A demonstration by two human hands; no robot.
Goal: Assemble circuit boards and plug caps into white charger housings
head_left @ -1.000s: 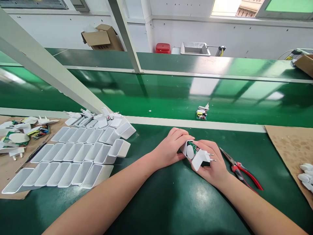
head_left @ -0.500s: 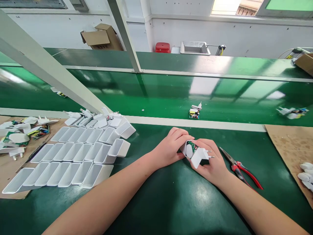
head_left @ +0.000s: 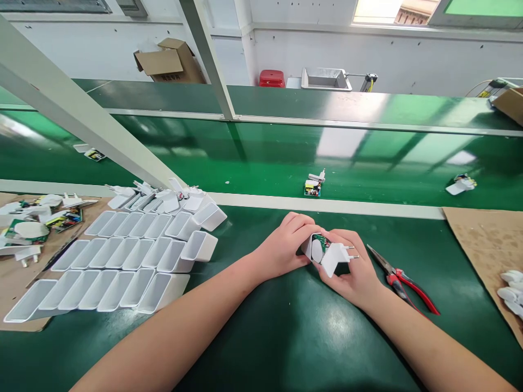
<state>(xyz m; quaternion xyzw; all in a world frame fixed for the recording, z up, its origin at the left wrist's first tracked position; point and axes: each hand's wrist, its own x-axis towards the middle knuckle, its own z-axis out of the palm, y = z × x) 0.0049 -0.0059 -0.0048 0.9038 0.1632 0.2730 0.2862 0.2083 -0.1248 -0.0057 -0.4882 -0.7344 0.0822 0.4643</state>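
My left hand point(head_left: 286, 244) is closed round a white plastic charger housing point(head_left: 306, 248), its open end turned to the right. A green circuit board point(head_left: 326, 239) with a white oval pad point(head_left: 317, 251) sits partly inside that housing. Beside its mouth, a white two-pin plug cap point(head_left: 337, 255) stands tilted, its pins pointing right. My right hand point(head_left: 354, 279) is closed about the plug cap and board from the right; its fingers partly hide how they join. Red-handled long-nose pliers point(head_left: 394, 276) lie just right of this hand.
Rows of open white housings point(head_left: 118, 253) stand to the left, with plug parts behind them. Board-and-plug pieces point(head_left: 26, 228) lie on cardboard at far left. Across the bench, a green conveyor belt point(head_left: 261, 163) carries a circuit board point(head_left: 312, 187). White parts point(head_left: 512, 293) rest at far right.
Pieces on the green belt have shifted left. Both hands keep nearly the same place and grip, with the plug cap moved very slightly.
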